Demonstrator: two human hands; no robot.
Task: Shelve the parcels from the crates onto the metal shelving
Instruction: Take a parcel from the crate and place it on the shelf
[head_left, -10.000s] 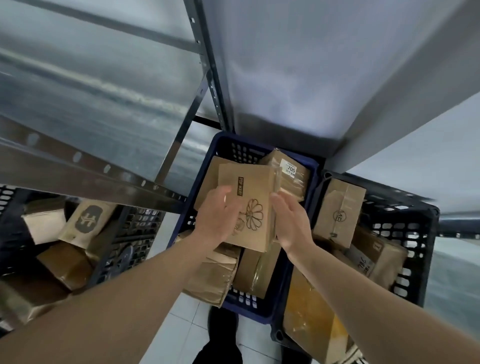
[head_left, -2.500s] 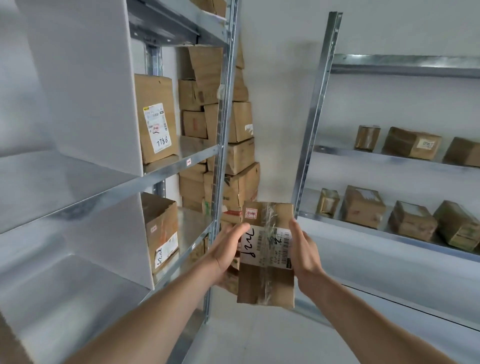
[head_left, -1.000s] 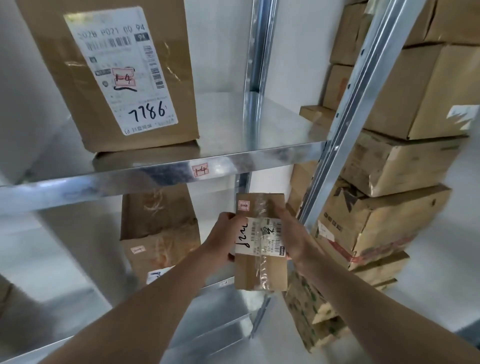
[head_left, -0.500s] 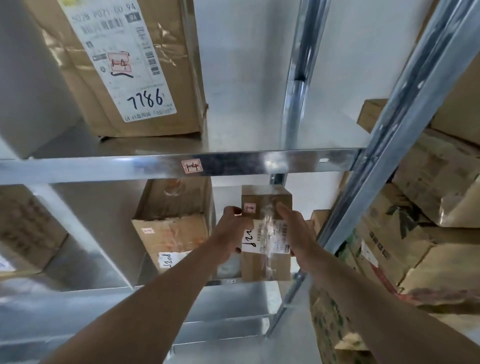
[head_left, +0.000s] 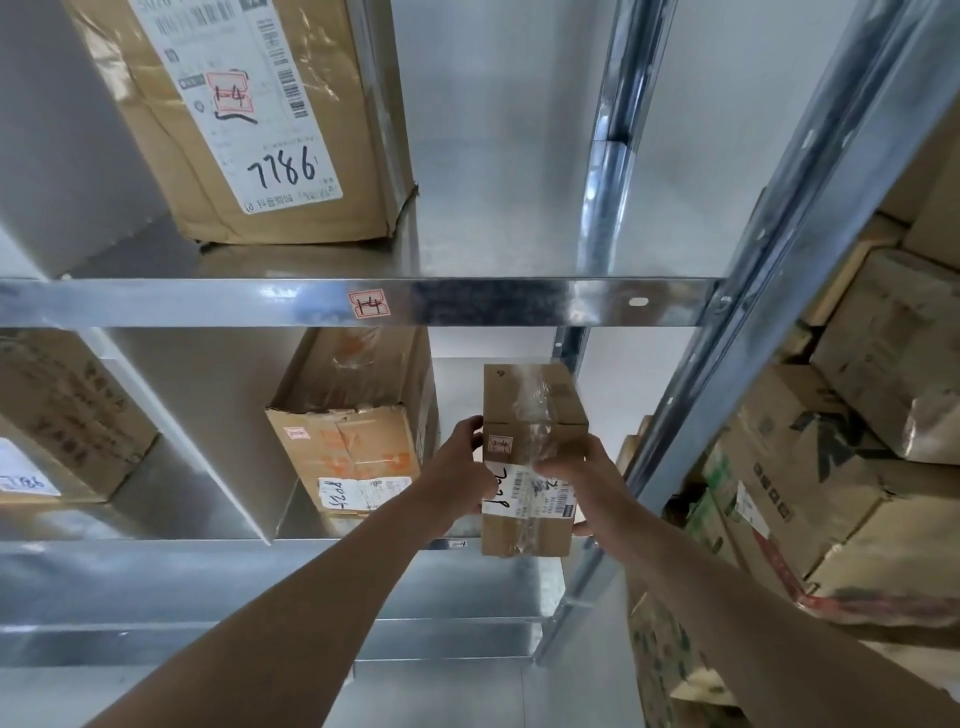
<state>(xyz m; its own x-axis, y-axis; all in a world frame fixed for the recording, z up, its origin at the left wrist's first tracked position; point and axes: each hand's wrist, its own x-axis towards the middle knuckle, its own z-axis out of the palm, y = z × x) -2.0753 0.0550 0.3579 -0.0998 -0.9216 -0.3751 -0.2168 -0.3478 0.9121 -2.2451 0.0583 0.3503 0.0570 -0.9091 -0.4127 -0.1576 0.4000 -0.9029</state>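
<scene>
Parcel under inspection: a small brown cardboard box (head_left: 530, 457), banded with clear tape and carrying a white shipping label, was held between both hands at the front lip of the lower galvanised metal shelf (head_left: 363, 545). Its lower edge hung just beyond and below that lip; its upper part was already inside the bay, under the upper shelf rail (head_left: 363, 306).

The left hand (head_left: 457, 478) gripped the parcel's left side, fingers (head_left: 470, 426) curled onto the near top corner. The right hand (head_left: 582, 480) gripped the right side, its fingers wrapped across the labelled front face and its thumb at the lower right edge. Neither hand was spread; both were closed on the box and equally near to it.

The parcel's long axis ran away from the person, top end tipped into the bay. The free shelf surface lay directly ahead of the fingers, between a tall worn brown carton with a handwritten label (head_left: 358, 431) on the left and the grey steel upright (head_left: 670, 457) on the right. The gap appeared wide enough, with the upright the closer of the two.

Judgement: placement was in hand but incomplete. The next move would call for a slight lift to clear the lip, then a straight push forward along the long axis.
</scene>
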